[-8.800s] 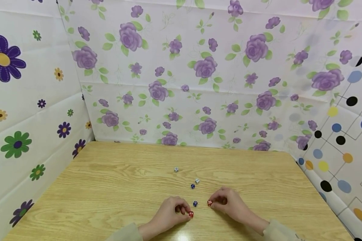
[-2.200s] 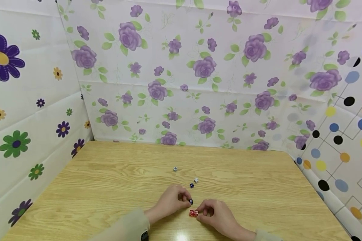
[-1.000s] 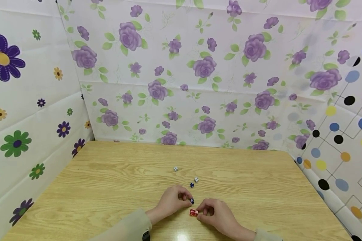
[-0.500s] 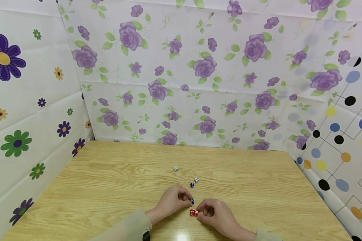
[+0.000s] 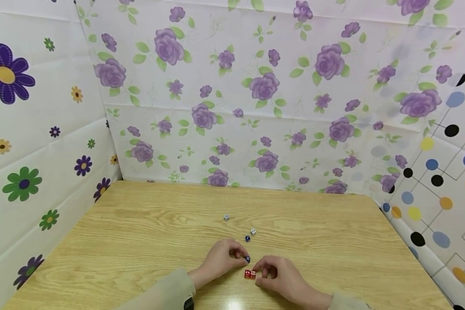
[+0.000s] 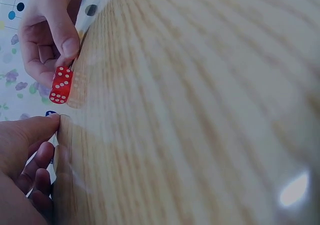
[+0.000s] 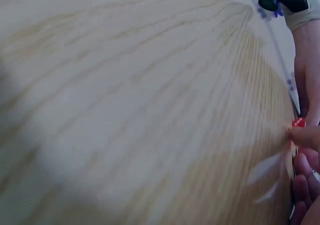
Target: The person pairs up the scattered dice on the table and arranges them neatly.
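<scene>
Two red dice (image 5: 250, 274) sit side by side on the wooden table, touching; in the left wrist view the red dice (image 6: 60, 85) show white pips. My right hand (image 5: 280, 277) is just right of them, thumb and forefinger spread a little around the right die's edge, the thumb slightly apart from it. Behind the red dice, my left hand (image 5: 224, 259) pinches a dark blue die (image 5: 247, 259) between thumb and fingertips. The left wrist view has this blue die (image 6: 51, 113) mostly hidden by the thumb.
Farther back on the table (image 5: 159, 224) lie another blue die (image 5: 247, 238), a white die (image 5: 253, 232) close to it, and a second white die (image 5: 226, 217) beyond. Patterned cloth walls (image 5: 232, 142) enclose the table's back and sides.
Earlier the red dice were apart, one in each hand; now they touch. My left hand moved from a red die to the blue one. Just now my right thumb drew slightly off the red die.
</scene>
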Tool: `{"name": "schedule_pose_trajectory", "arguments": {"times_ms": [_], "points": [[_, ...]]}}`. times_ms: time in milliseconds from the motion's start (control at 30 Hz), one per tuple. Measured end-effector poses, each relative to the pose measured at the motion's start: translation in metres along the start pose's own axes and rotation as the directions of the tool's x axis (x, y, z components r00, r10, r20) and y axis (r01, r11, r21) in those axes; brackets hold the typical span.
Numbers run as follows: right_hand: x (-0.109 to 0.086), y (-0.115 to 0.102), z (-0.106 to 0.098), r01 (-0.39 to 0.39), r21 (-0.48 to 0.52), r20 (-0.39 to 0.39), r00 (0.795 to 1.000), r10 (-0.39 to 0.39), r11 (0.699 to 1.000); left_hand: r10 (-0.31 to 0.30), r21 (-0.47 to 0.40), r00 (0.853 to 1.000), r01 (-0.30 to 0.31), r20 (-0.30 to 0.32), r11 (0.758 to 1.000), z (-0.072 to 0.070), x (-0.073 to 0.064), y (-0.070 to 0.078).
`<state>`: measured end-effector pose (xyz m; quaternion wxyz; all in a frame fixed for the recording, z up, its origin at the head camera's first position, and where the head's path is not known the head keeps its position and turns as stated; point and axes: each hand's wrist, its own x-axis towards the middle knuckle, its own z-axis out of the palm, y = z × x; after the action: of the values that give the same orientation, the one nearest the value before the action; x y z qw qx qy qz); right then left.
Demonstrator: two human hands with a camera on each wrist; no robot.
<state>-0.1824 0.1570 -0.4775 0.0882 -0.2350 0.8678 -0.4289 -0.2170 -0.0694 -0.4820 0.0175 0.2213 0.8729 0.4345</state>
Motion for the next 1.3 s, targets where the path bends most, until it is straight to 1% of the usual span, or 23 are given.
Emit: {"name": "schedule_pose_trajectory", "arguments": {"times_ms": [167,267,333,433,567,700,867,1000,1133,1300], "points": [[0.003,0.001,-0.011,-0.004,0.035,0.074,0.997,0.002,0.999,-0.006,0.001,1.0,0.006,0.002,1.0,0.0,0.0,0.0],[0.009,0.0,-0.017,0.008,0.019,0.102,0.995,-0.009,1.0,-0.008,-0.004,1.0,0.008,0.004,1.0,-0.001,0.0,0.001],[0.014,0.001,-0.021,0.025,-0.002,0.106,0.994,-0.024,1.0,-0.014,-0.01,1.0,0.015,0.009,1.0,-0.001,0.001,0.002],[0.026,0.006,-0.029,0.057,-0.033,0.091,0.994,-0.054,0.998,-0.02,-0.02,1.0,0.02,0.02,1.0,-0.002,0.002,0.002],[0.044,0.017,-0.035,0.092,-0.085,0.044,0.995,-0.089,0.992,-0.025,-0.029,0.999,0.026,0.036,0.999,-0.003,0.003,0.002],[0.061,0.025,-0.035,0.091,-0.127,0.023,0.996,-0.089,0.988,-0.026,-0.044,0.998,0.028,0.054,0.999,-0.004,0.003,0.001],[0.076,0.025,-0.031,0.093,-0.162,0.026,0.996,-0.09,0.982,-0.019,-0.055,0.998,0.022,0.059,0.998,-0.004,0.003,0.001],[0.085,0.023,-0.027,0.112,-0.184,0.014,0.994,-0.112,0.976,-0.019,-0.046,0.998,0.022,0.053,0.999,-0.004,0.003,0.001],[0.089,0.023,-0.024,0.129,-0.201,-0.013,0.991,-0.134,0.971,-0.021,-0.044,0.998,0.024,0.055,0.999,-0.004,0.003,0.002],[0.09,0.027,-0.022,0.114,-0.211,-0.05,0.991,-0.127,0.971,-0.025,-0.053,0.998,0.028,0.063,0.998,-0.005,0.003,0.003]]}}
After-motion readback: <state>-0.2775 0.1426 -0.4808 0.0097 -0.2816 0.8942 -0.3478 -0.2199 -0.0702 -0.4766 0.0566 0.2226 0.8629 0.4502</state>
